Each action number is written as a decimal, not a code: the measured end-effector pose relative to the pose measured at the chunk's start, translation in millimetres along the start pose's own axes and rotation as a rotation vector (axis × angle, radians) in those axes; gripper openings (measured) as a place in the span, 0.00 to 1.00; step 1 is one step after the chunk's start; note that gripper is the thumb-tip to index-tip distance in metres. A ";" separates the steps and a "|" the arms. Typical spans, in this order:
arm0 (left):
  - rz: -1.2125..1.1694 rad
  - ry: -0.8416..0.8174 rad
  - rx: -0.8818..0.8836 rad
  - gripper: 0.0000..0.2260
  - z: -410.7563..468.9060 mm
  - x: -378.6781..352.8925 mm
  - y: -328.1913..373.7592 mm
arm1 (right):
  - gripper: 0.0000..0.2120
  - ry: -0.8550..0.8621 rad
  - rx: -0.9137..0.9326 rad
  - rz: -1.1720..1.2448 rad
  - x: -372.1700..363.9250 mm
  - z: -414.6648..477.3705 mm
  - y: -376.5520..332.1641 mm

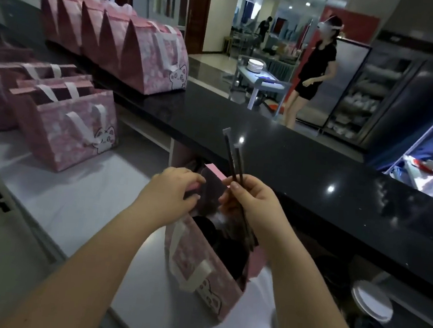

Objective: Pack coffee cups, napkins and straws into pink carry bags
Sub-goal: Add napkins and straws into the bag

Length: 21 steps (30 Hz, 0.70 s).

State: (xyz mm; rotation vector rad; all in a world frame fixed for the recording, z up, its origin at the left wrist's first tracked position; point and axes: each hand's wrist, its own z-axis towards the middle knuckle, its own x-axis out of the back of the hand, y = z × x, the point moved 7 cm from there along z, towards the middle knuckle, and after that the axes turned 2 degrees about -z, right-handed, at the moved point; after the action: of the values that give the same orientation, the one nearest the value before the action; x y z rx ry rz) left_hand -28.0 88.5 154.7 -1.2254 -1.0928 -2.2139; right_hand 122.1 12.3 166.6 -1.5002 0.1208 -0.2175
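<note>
Right hand (251, 202) — straws (233, 155) over pink bag (206, 277)

We see the near pink bag (189, 257) as a smooth printed sheet with a faint sheen, plastic-coated by its look; its white handles (198, 274) are matt woven tape; the dark straws (232, 162) sit in clear, glossy film sleeves; the raised counter (315, 179) to the right is polished black stone, speckled and mirror-bright; the lower worktop (72, 202) is pale, smooth and satin; the far trolley (261, 80) looks like dull grey metal.
</note>
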 end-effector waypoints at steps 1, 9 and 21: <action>-0.060 -0.033 -0.002 0.16 7.1 -4.2 -5.6 | 0.08 0.006 0.002 0.016 -0.9 6.2 0.2; -0.065 -0.221 -0.239 0.22 60.7 -34.3 -18.9 | 0.08 0.089 -0.056 -0.287 -4.7 40.0 33.9; -0.166 -0.555 -0.388 0.46 89.4 -69.7 -49.8 | 0.08 0.113 -0.421 -1.295 22.5 35.3 80.8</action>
State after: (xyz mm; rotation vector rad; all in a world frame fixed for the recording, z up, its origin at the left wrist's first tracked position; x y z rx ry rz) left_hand 26.4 186.7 102.4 -2.0747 -0.9996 -2.3460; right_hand 157.0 46.3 89.8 -1.7867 -0.7899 -1.3735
